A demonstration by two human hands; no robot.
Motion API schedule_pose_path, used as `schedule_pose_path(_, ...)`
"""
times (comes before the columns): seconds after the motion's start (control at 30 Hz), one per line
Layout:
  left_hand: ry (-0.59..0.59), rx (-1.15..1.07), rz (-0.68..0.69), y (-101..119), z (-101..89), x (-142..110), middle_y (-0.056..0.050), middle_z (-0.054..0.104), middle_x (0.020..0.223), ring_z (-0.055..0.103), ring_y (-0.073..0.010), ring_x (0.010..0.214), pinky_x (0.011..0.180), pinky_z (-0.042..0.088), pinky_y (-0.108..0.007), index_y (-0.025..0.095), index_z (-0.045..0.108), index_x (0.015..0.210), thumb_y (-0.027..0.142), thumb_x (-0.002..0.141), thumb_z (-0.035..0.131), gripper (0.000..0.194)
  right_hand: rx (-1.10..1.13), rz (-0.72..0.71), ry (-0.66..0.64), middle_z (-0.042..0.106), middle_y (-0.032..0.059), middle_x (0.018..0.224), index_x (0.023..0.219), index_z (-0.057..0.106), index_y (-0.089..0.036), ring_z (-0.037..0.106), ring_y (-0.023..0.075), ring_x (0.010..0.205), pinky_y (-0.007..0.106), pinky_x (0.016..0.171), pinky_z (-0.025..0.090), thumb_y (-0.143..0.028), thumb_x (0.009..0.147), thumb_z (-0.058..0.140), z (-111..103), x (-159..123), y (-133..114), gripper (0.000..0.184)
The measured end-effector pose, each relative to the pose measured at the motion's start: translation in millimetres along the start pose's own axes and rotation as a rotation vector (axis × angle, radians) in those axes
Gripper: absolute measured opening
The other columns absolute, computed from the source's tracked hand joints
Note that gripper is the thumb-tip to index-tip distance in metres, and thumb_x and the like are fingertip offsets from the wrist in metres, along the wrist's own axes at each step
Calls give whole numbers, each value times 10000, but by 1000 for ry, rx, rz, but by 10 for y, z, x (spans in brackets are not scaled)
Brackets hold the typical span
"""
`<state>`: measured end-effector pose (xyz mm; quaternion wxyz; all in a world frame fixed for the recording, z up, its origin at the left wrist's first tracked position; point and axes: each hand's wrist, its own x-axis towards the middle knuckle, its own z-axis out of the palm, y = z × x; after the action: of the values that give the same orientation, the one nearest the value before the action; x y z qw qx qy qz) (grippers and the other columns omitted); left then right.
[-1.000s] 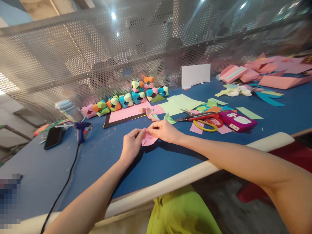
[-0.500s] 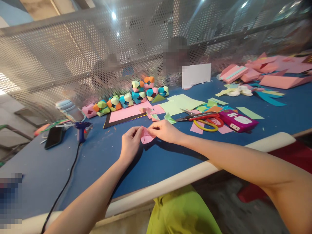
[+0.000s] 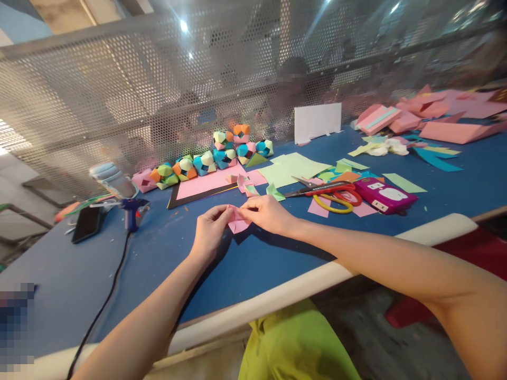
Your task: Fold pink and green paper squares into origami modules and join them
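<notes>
A small folded piece of pink paper [image 3: 239, 224] is pinched between both hands, just above the blue tabletop [image 3: 253, 264]. My left hand [image 3: 212, 227] grips its left edge between thumb and fingers. From the other side, my right hand [image 3: 269, 214] pinches the upper right part, and its fingers cover some of the folds. Behind the right hand lie a green folded paper piece [image 3: 275, 192] and a few pink and green folded bits [image 3: 246, 186]. Red-handled scissors [image 3: 336, 189] and yellow-handled scissors [image 3: 335, 206] rest to the right.
Several folded paper balls [image 3: 204, 162] line the back, some stacked. On the left are a glue gun [image 3: 131, 214] with its cord, a phone [image 3: 87, 224] and a bottle [image 3: 113, 179]. A purple packet [image 3: 384, 196] and pink paper heap [image 3: 435, 113] occupy the right.
My left hand has shifted slightly left, and the pink paper has moved a little left and turned between my fingers. Both hands keep their pinch on it.
</notes>
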<state>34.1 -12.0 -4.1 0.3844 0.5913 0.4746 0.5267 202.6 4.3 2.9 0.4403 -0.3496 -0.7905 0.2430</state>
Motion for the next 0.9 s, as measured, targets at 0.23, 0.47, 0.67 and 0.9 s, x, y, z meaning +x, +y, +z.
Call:
schedule_pose_path(0.23, 93, 117, 56, 17, -28, 15, -62, 733, 863, 627, -197, 831, 780, 459, -288, 143, 744, 823, 380, 753, 661, 261, 70, 71, -90, 668, 3, 673, 678, 680, -145, 584, 127, 665, 310, 863, 442, -292, 835, 555, -48, 42, 16, 249)
schedule_pose_path(0.47, -14, -86, -43, 64, 11, -21, -73, 719, 894, 621, -186, 773, 724, 480, -289, 137, 735, 927, 459, 737, 676, 378, -38, 48, 32, 628, 0, 590, 591, 637, -144, 536, 110, 589, 250, 667, 436, -138, 781, 531, -37, 27, 25, 218)
schedule_pose_path(0.67, -18, 9, -37, 129, 28, -45, -26, 664, 710, 527, -125, 627, 622, 418, -233, 115, 729, 787, 384, 749, 656, 281, -51, 8, 43, 619, 7, 595, 589, 617, -145, 523, 108, 587, 253, 662, 428, -184, 814, 535, -20, 21, 24, 243)
schedule_pose_path(0.9, 2, 122, -4, 103, -8, -39, -2, 631, 663, 474, -113, 607, 601, 365, -228, 129, 712, 729, 374, 772, 631, 261, -99, -123, 30, 613, -6, 595, 575, 585, -157, 511, 99, 576, 312, 844, 442, -192, 852, 520, -5, 2, 38, 286)
